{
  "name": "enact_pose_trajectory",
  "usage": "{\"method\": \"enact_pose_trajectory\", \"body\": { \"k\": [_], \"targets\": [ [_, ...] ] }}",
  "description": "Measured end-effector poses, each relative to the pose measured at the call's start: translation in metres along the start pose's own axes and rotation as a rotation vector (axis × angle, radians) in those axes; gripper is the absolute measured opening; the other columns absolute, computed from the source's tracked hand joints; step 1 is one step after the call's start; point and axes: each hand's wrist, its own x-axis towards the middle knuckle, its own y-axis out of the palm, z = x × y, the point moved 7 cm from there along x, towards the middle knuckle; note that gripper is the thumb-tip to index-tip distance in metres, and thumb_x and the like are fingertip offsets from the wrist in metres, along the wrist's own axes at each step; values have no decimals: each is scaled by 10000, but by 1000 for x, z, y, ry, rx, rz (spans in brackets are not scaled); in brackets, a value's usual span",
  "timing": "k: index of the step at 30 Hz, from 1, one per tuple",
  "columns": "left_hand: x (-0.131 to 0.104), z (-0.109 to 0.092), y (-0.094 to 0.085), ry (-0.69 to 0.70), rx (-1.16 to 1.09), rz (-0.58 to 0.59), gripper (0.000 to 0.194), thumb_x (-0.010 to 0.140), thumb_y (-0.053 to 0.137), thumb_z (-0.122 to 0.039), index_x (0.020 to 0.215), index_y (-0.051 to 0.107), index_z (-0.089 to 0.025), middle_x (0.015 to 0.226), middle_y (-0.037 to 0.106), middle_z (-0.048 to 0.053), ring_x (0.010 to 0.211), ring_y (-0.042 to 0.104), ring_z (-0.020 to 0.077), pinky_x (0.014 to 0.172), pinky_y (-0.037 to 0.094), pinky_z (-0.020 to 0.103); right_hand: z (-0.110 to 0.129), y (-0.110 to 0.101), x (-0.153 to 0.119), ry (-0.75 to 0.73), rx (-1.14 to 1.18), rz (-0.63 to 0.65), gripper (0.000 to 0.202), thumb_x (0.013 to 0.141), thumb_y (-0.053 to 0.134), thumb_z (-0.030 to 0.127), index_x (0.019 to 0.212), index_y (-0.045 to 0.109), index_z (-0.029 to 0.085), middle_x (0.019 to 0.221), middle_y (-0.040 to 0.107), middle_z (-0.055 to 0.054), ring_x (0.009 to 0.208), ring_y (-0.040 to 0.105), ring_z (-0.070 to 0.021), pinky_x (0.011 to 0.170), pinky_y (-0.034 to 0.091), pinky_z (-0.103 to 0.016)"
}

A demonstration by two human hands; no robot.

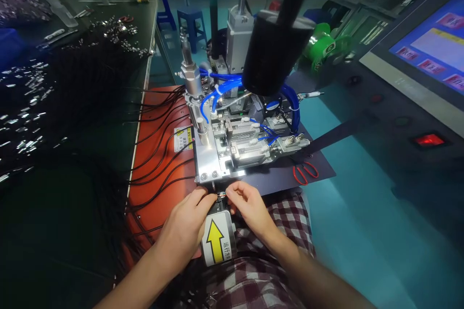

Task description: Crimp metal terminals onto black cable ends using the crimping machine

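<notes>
Many black cables (83, 70) lie in a big heap at the left, with shiny ends among them. Several thin cables (159, 152) run from this side across the orange surface (150, 198) toward the machine (235, 140). Beside them comes the left hand (184, 224), back side up; its thumb and forefinger are closed together on the left end of the small wire piece (221, 195). This piece is in the short gap between both hands, just in front of the machine and above the black fixture (218, 205). Its long axis goes left to right, nearly level in the view, so one end points to each hand; which end is the front one, I cannot tell. Under it, on the white label (224, 231), the yellow arrow (216, 241) points away from the person, crosswise to the piece. The right hand (252, 207) has thumb and forefinger clamped on the right end, with its other fingers curled. Farther right, the red-handled scissors (305, 173) lie on the dark plate (268, 182), near the machine. Behind them is the green spool (321, 46), and at the far right the lit screen (435, 43) stands tilted above the red switch (430, 140).
</notes>
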Motion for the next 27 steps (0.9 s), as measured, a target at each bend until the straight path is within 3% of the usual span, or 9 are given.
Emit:
{"method": "enact_pose_trajectory", "body": {
  "k": [12,19,27],
  "targets": [
    [3,1,-2,0,-2,-4,248,853,398,-88,980,608,-124,858,583,83,740,591,190,630,511,286,-5,7,2,20,34,34,229,797,573,370,712,488,176,613,506,41,491,480,-91,499,379,-232],
    [1,-2,-1,47,50,-31,277,836,396,-63,998,612,-123,885,603,103,746,592,205,631,524,307,1,2,-1,-48,-122,3,212,836,534,364,729,494,186,617,512,39,524,515,-110,526,391,-243],
    [2,-7,-1,46,166,-25,278,802,418,-42,978,625,-99,847,600,114,712,569,221,599,519,336,-8,8,5,174,149,115,268,764,586,363,609,478,173,548,475,51,451,432,-81,501,344,-232]
  ]
}}
